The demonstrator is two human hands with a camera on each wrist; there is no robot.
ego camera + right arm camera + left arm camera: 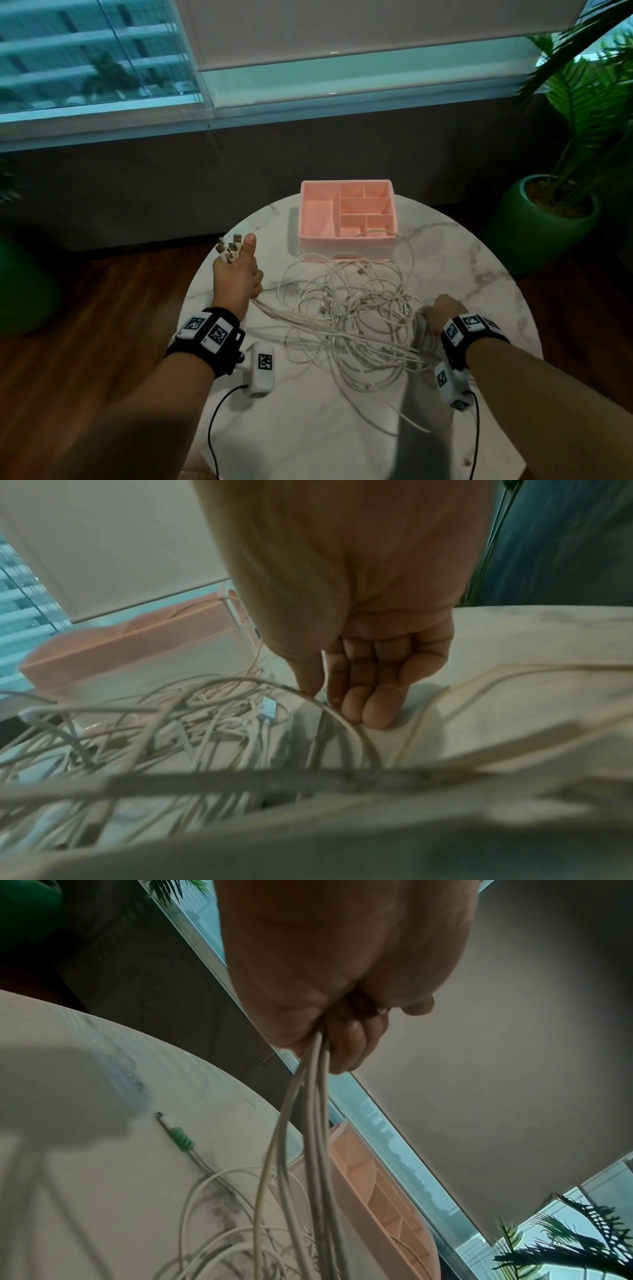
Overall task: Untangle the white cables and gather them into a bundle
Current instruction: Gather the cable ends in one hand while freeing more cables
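A loose tangle of white cables (pixel 352 318) lies spread over the middle of the round marble table (pixel 479 260). My left hand (pixel 239 274) is raised at the table's left side and grips several cable ends; their USB plugs (pixel 228 249) stick out above the fist beside the raised thumb. In the left wrist view the gripped strands (pixel 316 1085) hang from the left hand (pixel 342 1020) toward the pile. My right hand (pixel 442 313) is at the tangle's right edge. There the right hand (pixel 329 693) points down, thumb and forefinger pinching a white cable (pixel 346 723) while the other fingertips (pixel 377 715) touch the table.
A pink divided organiser box (pixel 346 240) stands at the table's far side, with one cable trailing into it. One cable end on the table carries a green spiral sleeve (pixel 182 1140). A potted palm in a green pot (pixel 541 219) is on the floor to the right.
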